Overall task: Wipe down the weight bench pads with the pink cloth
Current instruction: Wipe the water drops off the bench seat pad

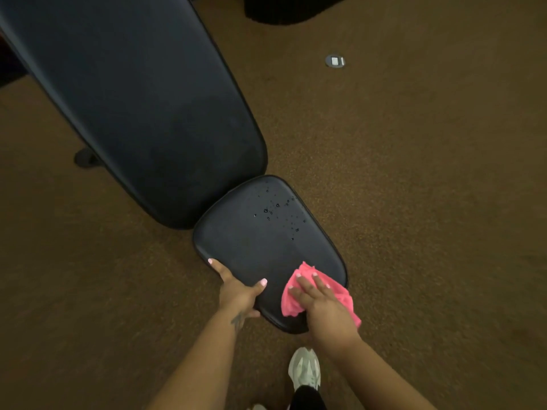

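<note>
Right hand [321, 306] pressed the cloth [318, 294] flat-fingered on the seat pad's [257, 247] near end; left hand [238, 292] gripped the pad's edge. Seat wipe appeared underway. Next stroke should likely reach the droplets [278, 211], then the back pad [133, 108].

No text, label, brand or number can be read anywhere. The small round silver floor plate [335, 60] bears no legible mark.
</note>
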A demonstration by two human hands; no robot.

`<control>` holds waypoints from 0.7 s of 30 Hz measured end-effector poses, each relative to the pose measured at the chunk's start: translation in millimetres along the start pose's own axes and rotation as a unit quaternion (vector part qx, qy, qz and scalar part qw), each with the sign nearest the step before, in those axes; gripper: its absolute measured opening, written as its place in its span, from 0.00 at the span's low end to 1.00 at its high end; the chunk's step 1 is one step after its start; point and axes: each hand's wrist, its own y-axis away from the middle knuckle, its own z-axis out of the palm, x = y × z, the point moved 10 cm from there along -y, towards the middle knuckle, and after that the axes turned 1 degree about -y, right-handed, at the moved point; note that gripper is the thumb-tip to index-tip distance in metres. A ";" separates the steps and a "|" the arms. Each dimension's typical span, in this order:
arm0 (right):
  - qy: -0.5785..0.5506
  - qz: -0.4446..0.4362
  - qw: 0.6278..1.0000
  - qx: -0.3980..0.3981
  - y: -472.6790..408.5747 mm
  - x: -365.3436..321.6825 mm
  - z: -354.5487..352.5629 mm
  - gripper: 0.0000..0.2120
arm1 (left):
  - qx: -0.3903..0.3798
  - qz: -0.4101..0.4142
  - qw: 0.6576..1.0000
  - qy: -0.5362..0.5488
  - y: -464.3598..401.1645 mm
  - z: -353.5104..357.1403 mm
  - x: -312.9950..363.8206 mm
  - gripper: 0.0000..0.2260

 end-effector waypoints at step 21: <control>-0.021 0.028 0.999 -0.023 -21.5 3.4 2.1 0.33 | 0.022 -0.004 0.999 -0.033 4.6 -3.5 -0.4 0.55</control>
